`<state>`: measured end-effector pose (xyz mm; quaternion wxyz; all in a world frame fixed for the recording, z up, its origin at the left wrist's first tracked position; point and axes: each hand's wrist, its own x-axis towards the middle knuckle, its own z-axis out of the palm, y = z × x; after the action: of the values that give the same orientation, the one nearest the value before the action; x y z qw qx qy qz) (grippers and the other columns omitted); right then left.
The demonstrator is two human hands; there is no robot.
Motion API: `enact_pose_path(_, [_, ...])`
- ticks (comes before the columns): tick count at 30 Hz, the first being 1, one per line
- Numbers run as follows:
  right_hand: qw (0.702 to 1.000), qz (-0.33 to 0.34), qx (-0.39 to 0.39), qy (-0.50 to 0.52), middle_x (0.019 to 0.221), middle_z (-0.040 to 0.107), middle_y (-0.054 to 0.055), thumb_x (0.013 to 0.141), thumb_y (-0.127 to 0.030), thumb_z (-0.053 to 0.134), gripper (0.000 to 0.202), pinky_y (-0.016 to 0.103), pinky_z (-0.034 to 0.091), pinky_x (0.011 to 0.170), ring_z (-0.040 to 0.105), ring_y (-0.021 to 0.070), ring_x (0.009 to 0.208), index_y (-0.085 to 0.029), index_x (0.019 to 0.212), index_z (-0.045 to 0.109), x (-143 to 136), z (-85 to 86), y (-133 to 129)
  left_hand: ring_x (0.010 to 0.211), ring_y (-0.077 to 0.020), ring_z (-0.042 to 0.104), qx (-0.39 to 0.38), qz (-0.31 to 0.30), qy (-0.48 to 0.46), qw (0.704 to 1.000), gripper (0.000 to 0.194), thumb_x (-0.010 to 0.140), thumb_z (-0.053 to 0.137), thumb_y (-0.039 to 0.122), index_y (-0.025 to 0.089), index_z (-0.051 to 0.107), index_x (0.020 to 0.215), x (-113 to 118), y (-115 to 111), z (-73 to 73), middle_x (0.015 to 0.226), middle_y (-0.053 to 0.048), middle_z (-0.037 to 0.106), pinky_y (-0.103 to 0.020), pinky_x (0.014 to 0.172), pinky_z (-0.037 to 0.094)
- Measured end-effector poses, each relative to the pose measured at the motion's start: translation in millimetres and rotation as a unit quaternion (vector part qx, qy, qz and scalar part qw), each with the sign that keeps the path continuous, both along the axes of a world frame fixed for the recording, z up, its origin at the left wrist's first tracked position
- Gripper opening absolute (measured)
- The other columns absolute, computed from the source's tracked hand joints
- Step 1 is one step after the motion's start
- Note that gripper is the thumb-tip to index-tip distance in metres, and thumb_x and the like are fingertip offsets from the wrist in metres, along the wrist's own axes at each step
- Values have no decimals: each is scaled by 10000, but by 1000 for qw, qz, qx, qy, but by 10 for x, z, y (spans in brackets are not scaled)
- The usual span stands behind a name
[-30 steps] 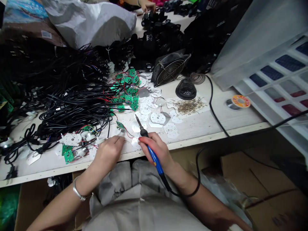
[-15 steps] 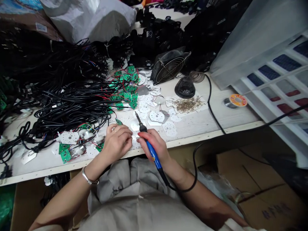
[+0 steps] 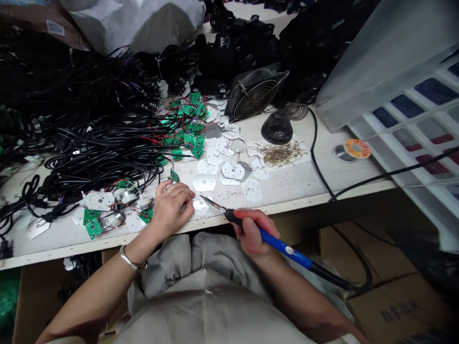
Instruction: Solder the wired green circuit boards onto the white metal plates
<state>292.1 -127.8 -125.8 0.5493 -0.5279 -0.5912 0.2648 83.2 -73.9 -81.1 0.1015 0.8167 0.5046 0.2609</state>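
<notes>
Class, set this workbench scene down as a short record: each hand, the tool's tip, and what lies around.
Left hand: at the near white plate's left side; grip unclear
Right hand: holds the blue soldering iron
Iron tip: over that plate; contact unclear
Left: black cables
Beyond: green circuit boards, caged fan
Right: solder spool

Left hand (image 3: pixel 172 205): palm down, fingers curled | right hand (image 3: pixel 255 232): closed, thumb on top | forearms converging
</notes>
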Motion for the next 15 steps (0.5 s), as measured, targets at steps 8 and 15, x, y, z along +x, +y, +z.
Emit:
enact_pose_path(8, [999,33,-5,7,626,667,2,921,-363,507,227,291,527,539,677,181,637,-224,831,662,-82,192,67,866,-175,671,5,10,19,1000,131,815,519,154,212,564,706,7,15,18,835,3,738,-432,999,341])
enact_pose_path(15, [999,41,-24,-1,625,664,-12,927,-348,511,215,273,515,535,662,164,612,-231,829,663,-87,243,94,861,-174,673,6,7,16,1000,125,801,531,142,209,569,702,2,13,17,840,7,741,-433,992,342])
